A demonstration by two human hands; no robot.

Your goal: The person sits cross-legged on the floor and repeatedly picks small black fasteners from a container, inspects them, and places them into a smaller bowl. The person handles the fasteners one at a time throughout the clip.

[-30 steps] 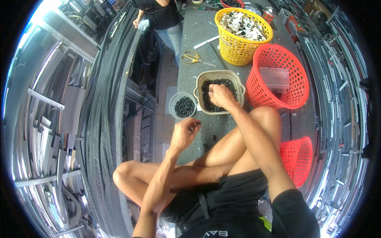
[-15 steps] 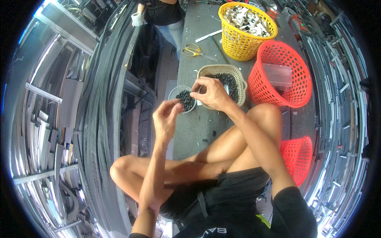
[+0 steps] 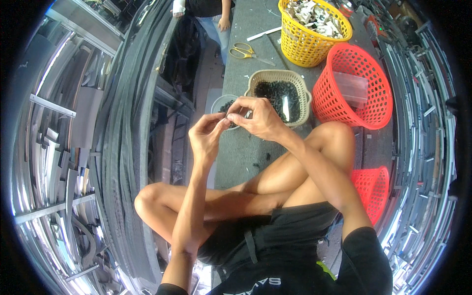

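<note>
My left hand point(image 3: 206, 135) and my right hand point(image 3: 258, 118) meet fingertip to fingertip, both closed in a pinch. Whatever they hold is too small and too covered by the fingers to name. Just behind the fingertips stands a round clear tub point(image 3: 215, 104) with small black pieces in it, partly hidden by my hands. Beyond my right hand is a beige basket point(image 3: 276, 73) with many small black parts point(image 3: 275, 91) and a shiny clear piece among them.
Yellow-handled scissors point(image 3: 242, 50) lie farther off near a white strip point(image 3: 264, 34). A yellow basket point(image 3: 300, 46) holds white scraps; red baskets point(image 3: 330, 96) point(image 3: 371, 191) stand at the right. Metal profiles line both sides. Another person point(image 3: 211, 24) stands at the far left.
My hands have come together; before, a gap lay between their fingertips. The right hand has moved off the beige basket's near left side. The other person's arms have shifted.
</note>
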